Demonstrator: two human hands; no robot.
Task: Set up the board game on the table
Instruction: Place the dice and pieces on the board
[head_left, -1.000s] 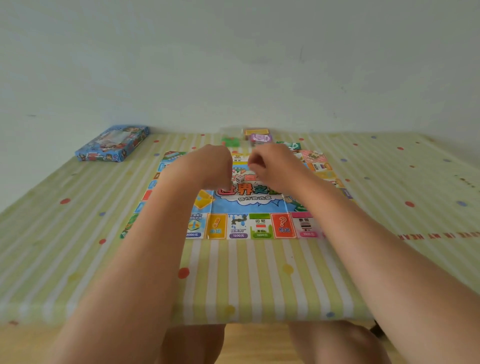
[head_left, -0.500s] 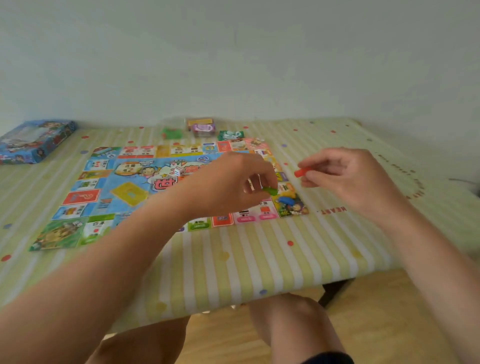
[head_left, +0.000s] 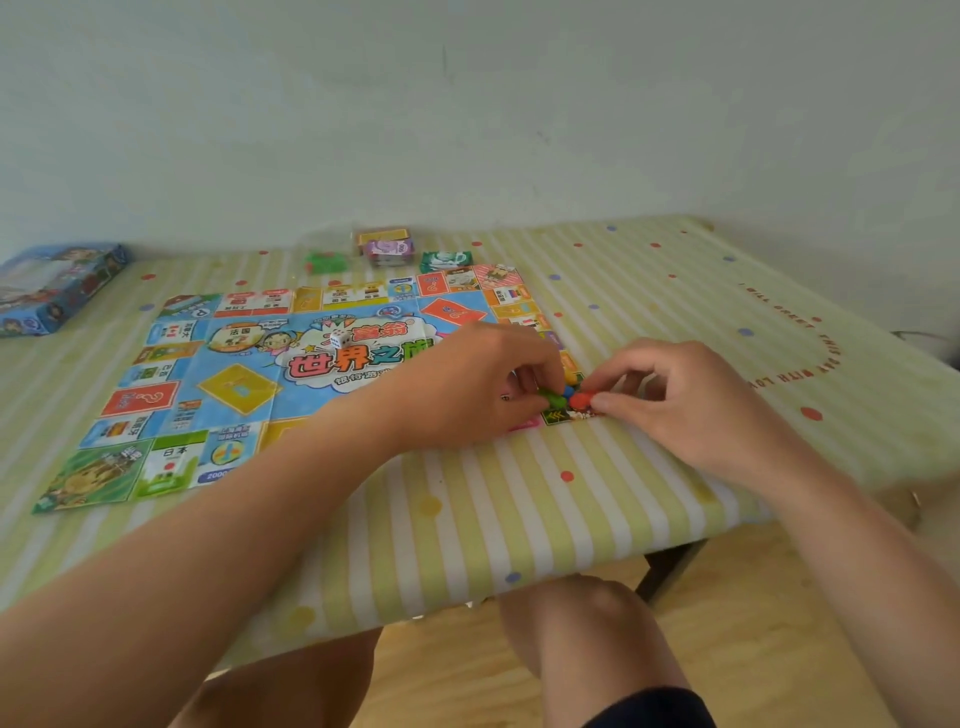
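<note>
Two hands meeting at the near right corner of the game board (head_left: 291, 384) on the striped worktop (head_left: 519, 519). Left hand (head_left: 467, 384) pinched shut on a green pawn (head_left: 551, 398); right hand (head_left: 675, 400) pinched on a red pawn (head_left: 580, 399), both just above the corner square. Small, light, likely slick plastic: best held by fingertips at the sides. White die (head_left: 340, 339) resting mid-board.

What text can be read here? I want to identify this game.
"世界之旅": big red title at the centre of the colourful paper game board.
"日本": green square on the board's near edge.
"2000": blue square beside it.
"?": orange card spaces.
Striped tablecloth: curved red lettering, too blurred.
Blue game box: unreadable.
</note>
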